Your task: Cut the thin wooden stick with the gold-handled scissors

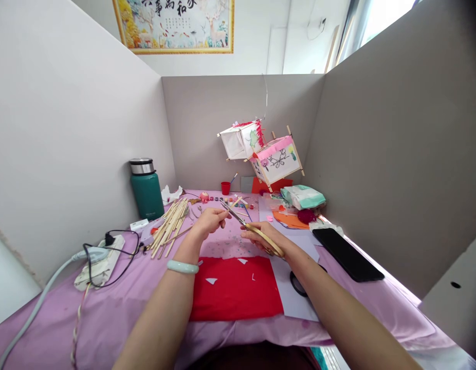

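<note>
My right hand (263, 237) is wrapped round the gold handles of a pair of scissors (269, 242). The slim metal blades point up and to the left. My left hand (212, 223), with a pale green bangle (183, 266) at the wrist, has its fingers closed beside the blades; whatever they pinch is too small to make out. Below both hands lies a red sheet (234, 295) with a few small white paper scraps (211, 281) on it. White paper (297, 303) shows at its right side.
Thin wooden sticks (169, 228), a green bottle (145, 190) and a power strip (103, 262) are at left. A black phone (348, 254) and a wipes pack (303, 196) lie right. Two paper lanterns (276, 159) hang ahead, between grey partitions (392, 144). A red cup (225, 188) stands behind.
</note>
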Tool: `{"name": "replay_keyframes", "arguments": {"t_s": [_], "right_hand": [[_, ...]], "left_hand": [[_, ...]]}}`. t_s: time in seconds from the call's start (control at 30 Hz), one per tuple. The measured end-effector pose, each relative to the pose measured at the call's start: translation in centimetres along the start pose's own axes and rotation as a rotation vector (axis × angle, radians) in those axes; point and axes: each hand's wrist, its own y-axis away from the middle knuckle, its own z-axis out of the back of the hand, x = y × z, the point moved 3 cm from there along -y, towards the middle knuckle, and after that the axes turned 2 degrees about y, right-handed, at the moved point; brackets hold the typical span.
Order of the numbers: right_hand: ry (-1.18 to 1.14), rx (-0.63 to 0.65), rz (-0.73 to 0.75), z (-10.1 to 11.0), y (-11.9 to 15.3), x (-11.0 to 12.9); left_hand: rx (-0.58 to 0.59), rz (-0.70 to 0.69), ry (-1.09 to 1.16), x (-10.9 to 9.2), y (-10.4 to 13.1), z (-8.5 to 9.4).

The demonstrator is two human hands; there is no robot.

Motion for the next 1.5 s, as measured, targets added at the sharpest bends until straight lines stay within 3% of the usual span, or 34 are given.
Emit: {"name": "replay_keyframes", "arguments": {"t_s": [0.23,0.37,0.6,0.87,1.17,1.33,1.5], "right_hand": [[-0.039,-0.041,-0.054,0.1,0.1,0.4],[-0.04,-0.039,-0.034,0.1,0.1,0.3],[-0.033,-0.039,-0.033,0.1,0.0,0.2],[-0.034,-0.003,-0.013,-0.1,-0.1,0.0],[-0.052,-0.07,-0.044,0.0,0.0,0.2],[-0.042,-0.052,-0.043,0.0,-0.1,0.1],[-0.03,-0.042,-0.026,0.1,-0.1,-0.1]], "left_hand": [[-0.343,-0.235,-0.523,-1.3,0.4,-0.6],[-0.427,-0.266,-0.707,-1.4,0.7,-1.1],[-0.387,-0.295,-0.692,-1.4,0.5,-0.9],[-0.14,-0.107,-0.202,0.0,-0.4,0.1],[-0.434,-0.24,-0.649,-1.5,0.8,-1.2],[-0.391,-0.251,-0.691,-1.3,0.6,-1.2],[-0.277,-0.237,-0.477,-0.9,0.0,-0.2]]}}
